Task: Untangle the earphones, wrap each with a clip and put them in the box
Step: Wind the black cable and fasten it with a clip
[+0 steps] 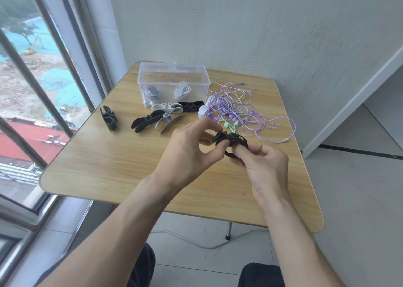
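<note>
Both hands, left (187, 149) & right (259, 164), pinched black clip (229, 140) w/ wound earphone above table (109, 155); box (173, 86) behind.

Looks like a bare upper-floor room, maybe a spare office: small light-wood folding table (113, 155) pushed into the corner, plain grey textured wall (261, 24), grey tiled floor (359, 199), and a metal-framed window (43, 90) at left overlooking a construction site far below.

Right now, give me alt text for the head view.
Both hands, left hand and right hand, hold a black clip with earphone cord over a wooden table. Behind: clear box, loose clips, tangled purple and green earphones.
</note>
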Available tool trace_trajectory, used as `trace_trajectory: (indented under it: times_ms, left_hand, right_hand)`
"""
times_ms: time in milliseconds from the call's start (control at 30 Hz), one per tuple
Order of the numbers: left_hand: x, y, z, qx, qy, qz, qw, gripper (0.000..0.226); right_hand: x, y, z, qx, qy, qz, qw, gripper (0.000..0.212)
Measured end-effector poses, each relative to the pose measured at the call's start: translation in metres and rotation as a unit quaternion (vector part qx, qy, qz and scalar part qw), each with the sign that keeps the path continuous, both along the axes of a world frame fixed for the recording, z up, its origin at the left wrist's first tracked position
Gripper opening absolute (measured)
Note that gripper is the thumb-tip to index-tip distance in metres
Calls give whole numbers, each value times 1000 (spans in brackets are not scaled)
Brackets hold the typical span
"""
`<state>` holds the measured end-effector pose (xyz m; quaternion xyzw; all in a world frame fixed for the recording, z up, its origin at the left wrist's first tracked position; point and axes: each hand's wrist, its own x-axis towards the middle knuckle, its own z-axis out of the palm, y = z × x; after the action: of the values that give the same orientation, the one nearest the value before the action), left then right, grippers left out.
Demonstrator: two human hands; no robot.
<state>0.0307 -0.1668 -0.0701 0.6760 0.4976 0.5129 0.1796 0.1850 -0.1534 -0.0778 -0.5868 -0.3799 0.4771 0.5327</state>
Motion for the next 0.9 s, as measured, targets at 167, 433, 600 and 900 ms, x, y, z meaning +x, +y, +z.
trace_trajectory:
  times_ms: [167,433,600,900]
  left_hand:
    - [3,-3,-3,-50,-16,-8,999,30]
    - [9,-6,-8,-74,15,-26,997,40]
    - [8,-5,-14,-64,63,-30,995,34]
    - [5,-1,-17,-117,82,-10,990,25]
  right_hand:
    - [2,-3,3,42,-89,-21,995,27]
    - [-4,-13,11,110,-173,12,979,31]
    - [-1,-11,11,101,-215,18,971,24]
    - [-17,-21,-1,143,-221,36,964,16]
